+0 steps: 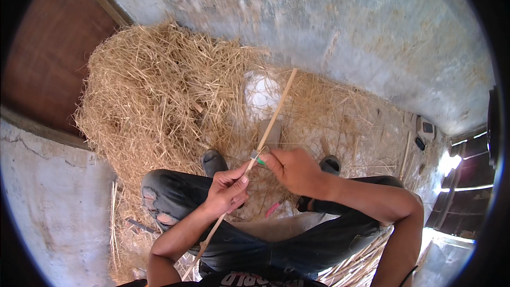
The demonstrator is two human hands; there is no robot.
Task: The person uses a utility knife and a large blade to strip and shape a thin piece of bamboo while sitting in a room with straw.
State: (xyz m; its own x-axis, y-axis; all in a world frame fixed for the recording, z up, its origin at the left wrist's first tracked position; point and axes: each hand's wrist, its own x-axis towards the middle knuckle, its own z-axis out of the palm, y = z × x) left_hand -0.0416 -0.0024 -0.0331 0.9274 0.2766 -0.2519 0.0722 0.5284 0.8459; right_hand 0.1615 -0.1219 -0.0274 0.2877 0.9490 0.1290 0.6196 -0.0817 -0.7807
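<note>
A long, thin pale wooden stick [277, 110] runs slantwise from beside my lap up toward the far wall. My left hand [228, 191] is closed around it near its middle, thumb on top. Just above that grip, a thin light-coloured strand [256, 155] loops at the stick. My right hand [297, 171] is closed beside it, thumb and forefinger pinched at the loop. A small green bit [260, 161] shows at those fingertips; what exactly they hold is partly hidden.
A big heap of dry straw [154, 85] lies at the left against the wall [340, 26]. A bundle of thin sticks [358, 263] is by my right leg. A pink object [272, 209] lies between my feet, and a small white-and-dark device [425, 127] at the far right.
</note>
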